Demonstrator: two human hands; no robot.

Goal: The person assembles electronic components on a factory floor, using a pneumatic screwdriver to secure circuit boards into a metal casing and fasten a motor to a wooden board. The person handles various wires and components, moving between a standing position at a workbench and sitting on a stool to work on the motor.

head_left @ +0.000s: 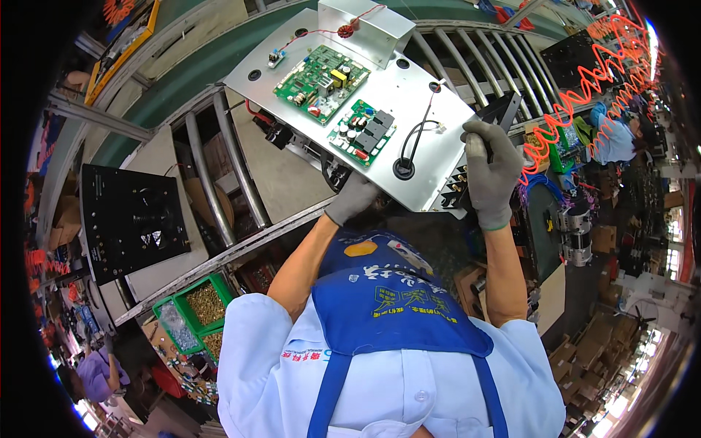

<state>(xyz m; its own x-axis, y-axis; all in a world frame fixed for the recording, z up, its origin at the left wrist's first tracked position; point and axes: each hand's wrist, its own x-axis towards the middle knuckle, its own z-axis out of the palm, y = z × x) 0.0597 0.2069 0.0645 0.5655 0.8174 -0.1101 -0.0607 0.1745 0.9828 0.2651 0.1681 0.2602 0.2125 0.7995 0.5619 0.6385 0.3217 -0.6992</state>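
Observation:
A silver sheet-metal panel (pixel 398 95) lies tilted over the roller line in front of me. Two green circuit boards, a larger one (pixel 321 84) and a smaller one (pixel 363 133), sit on it. A black cable (pixel 416 142) rises through a grommet (pixel 403 168) near its front corner. My left hand (pixel 354 201), in a grey glove, reaches under the panel's near edge, its fingers hidden. At the right edge is my gloved right hand (pixel 493 171), its fingers curled closed; what they pinch, if anything, cannot be made out. Black terminal blocks (pixel 456 186) sit beside it.
A black panel (pixel 135 219) lies on the line at left, beside metal rollers (pixel 226 160). Green bins (pixel 204 303) of small brass-coloured and clear parts stand below. Red coiled hoses (pixel 584 102) hang at right. Another person (pixel 102 372) is at far lower left.

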